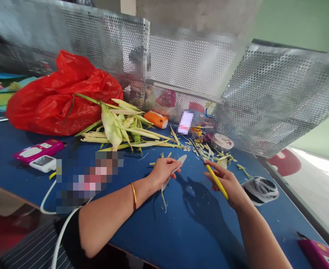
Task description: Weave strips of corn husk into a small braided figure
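An orange packet [156, 119] lies near silvery perforated panels [189, 56].

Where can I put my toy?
The biggest bare patch of blue table lies between the left forearm and right forearm, toward the front edge, partly in shadow. A smaller one runs between the black-and-white bundle and the lower-right purple box. It's crowded at the back: red bag, pale husks, orange pack, scraps.

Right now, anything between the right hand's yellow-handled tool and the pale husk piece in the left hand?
Nothing visible stands between the yellow-handled tool in the right hand and the pale husk piece pinched by the left hand. Husk scraps lie around the tool's far end, beyond that gap.
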Tool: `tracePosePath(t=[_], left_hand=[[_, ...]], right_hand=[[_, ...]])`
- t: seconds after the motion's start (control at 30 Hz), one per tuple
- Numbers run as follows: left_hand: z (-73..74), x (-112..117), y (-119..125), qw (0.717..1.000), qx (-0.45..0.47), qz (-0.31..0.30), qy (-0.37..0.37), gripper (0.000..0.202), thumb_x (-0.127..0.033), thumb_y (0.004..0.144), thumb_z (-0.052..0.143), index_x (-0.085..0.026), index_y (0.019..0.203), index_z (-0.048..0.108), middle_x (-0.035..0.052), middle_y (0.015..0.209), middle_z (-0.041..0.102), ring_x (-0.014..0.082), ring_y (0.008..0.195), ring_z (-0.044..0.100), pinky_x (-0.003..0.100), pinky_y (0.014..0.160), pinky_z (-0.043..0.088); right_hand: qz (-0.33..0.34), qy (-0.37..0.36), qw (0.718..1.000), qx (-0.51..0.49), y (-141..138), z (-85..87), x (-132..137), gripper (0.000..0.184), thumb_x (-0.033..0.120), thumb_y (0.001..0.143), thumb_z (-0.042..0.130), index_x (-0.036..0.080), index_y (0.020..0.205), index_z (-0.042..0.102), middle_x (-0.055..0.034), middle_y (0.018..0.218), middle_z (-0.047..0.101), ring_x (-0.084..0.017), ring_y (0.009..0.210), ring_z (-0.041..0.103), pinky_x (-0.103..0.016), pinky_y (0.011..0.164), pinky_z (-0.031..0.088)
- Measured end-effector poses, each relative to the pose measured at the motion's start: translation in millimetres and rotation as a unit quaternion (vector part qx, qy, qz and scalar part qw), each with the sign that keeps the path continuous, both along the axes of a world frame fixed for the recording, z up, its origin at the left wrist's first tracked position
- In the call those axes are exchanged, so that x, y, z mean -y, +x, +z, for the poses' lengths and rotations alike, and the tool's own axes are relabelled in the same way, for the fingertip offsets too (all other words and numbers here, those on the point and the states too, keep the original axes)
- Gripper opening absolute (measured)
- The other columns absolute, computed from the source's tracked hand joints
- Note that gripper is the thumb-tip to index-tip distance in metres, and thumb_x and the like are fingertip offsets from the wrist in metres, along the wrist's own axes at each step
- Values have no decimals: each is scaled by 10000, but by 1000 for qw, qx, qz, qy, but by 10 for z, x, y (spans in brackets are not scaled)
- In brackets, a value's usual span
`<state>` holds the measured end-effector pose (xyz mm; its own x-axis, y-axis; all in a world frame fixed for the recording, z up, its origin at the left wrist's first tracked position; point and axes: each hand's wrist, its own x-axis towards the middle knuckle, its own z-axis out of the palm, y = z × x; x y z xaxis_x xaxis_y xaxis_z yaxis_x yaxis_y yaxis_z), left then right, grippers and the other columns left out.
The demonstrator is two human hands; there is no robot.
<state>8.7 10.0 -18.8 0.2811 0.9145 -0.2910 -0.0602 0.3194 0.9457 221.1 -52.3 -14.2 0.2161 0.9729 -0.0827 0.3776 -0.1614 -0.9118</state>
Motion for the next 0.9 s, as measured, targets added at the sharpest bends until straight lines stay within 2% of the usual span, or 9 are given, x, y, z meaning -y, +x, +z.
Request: tracePosePath(t=[0.1,0.2,0.3,0.5,0.63,0.73,0.9], left_hand=[[36,-84,-56,999,22,30,10,165,-282,773,701,-140,699,658,26,662,658,46,378,460,197,370,253],[76,-170,-114,997,37,64,18,159,-268,773,701,-139,689,662,14,640,649,38,375,447,187,373,275],[95,-216,-139,995,38,75,51,154,-257,778,697,-138,684,673,-2,600,633,35,372,444,179,388,322],[90,-185,-119,997,6,40,68,133,-231,790,681,-141,692,685,0,599,643,38,386,453,181,421,354],[98,-161,-114,997,-13,-5,78,129,-221,768,698,-141,667,684,-12,572,616,38,388,435,190,431,350],[112,-155,-114,996,-21,-25,78,119,-218,756,706,-137,672,685,-20,557,601,36,387,423,192,432,338],[118,-151,-118,997,-19,-25,76,158,-250,742,722,-138,644,668,-18,539,586,40,394,414,192,430,314]], right_hand=[[49,8,997,-56,-71,62,45,683,479,582,805,192,1167,603,68,630,477,-93,497,396,-239,480,344],[78,29,996,-32,-89,55,46,645,401,559,845,202,1120,596,55,682,518,-114,604,469,-243,573,398],[100,47,994,11,-68,1,33,613,393,602,825,214,1134,577,45,730,530,-135,679,490,-257,635,421],[151,18,987,59,-72,-80,31,564,446,700,760,202,1181,594,21,792,551,-143,705,497,-266,647,430],[149,13,988,47,-125,-76,27,606,470,684,767,183,1200,629,4,804,569,-154,728,517,-274,671,451],[150,-8,988,23,-158,-46,28,654,492,648,788,157,1194,654,14,746,546,-129,648,479,-255,594,431],[153,-20,988,-7,-195,-2,42,629,517,626,795,148,1128,712,61,570,438,-75,491,333,-224,453,297]])
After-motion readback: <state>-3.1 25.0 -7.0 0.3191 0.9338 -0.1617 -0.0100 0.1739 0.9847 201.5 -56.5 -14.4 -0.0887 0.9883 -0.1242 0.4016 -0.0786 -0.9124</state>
